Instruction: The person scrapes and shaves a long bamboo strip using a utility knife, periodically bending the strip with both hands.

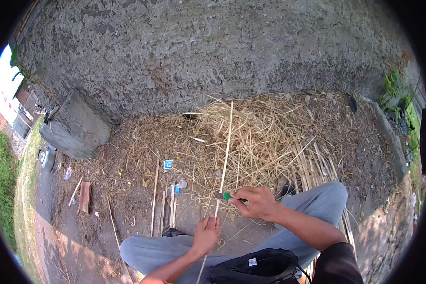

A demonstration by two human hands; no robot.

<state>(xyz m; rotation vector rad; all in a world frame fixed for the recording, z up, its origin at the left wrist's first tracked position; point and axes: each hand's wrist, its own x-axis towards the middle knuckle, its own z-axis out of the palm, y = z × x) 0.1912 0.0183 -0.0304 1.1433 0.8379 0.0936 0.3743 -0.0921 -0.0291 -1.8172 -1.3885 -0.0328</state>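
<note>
At the far left, one blocky grey concrete chunk [80, 125], rough-faced and chipped at its edges, is leaning beside the coarse, pitted wall [199, 57]. Below it, one reddish, flat-sided brick [84, 197] is lying on the dusty brown ground [137, 208]. Farther right, two small blue-and-white packets [168, 164] are resting on the dirt, one nearer the wall than the other, and a few straight, pale loose strips [155, 196] are lying near them, partly overlapping, so I cannot tell their exact number.

In the middle, the left hand [207, 234] is closing around the lower part of one long, slender, pale strip [226, 146]. That strip is running from between the person's legs up over the straw-coloured heap, its far end pointing at the wall. Just right of it, the right hand [255, 202] is gripping one green-handled tool [228, 196], whose short, dull-coloured end is meeting the strip just above the left hand. The two hands are working near each other but apart.

Behind them, the heap of curly, dry shavings [255, 142] is spreading in a tangle too dense to count. One black fabric bag [253, 267] is sitting at the person's lap, and at the right a bundle of flat, pale slats [310, 165] is fanning out beside the knee.
</note>
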